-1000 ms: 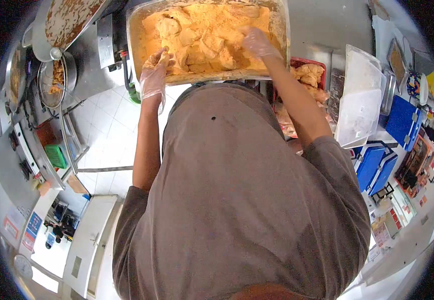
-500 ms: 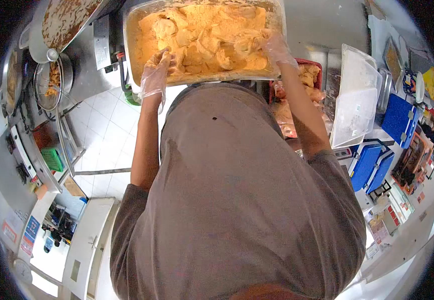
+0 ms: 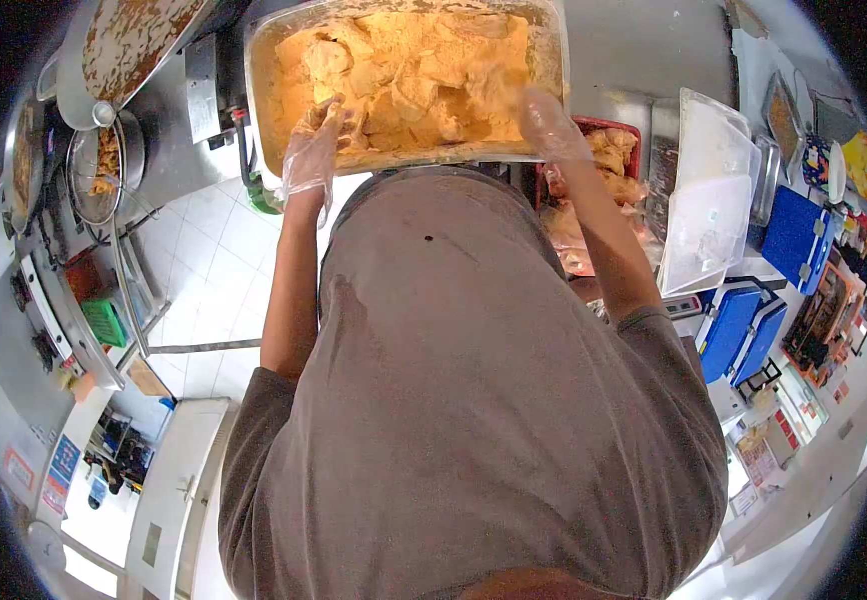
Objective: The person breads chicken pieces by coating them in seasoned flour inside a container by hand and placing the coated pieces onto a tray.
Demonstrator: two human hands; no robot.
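A large clear-walled tub (image 3: 260, 110) holds several pieces of meat, likely chicken (image 3: 416, 88), lying in orange powdery coating (image 3: 289, 75). Both my hands wear thin clear plastic gloves. My left hand (image 3: 316, 140) is over the tub's near left corner, its coated fingers apart and slightly curled beside a coated piece. On the right side, my right hand (image 3: 551, 122) reaches over the rim into the tub. Its fingers are smeared by motion against a blurred coated piece, so I cannot tell whether it grips that piece.
Under my right forearm stands a red crate (image 3: 638, 150) of raw meat pieces. Translucent plastic lids (image 3: 709, 190) lean to its right, near blue cases (image 3: 799, 235). At left are a round wire strainer (image 3: 82, 180) over a metal bowl and a steel counter (image 3: 169, 140).
My right hand has shifted slightly and its fingers now blur over the coated pieces. My left hand stays nearly in place at the tub's left corner.
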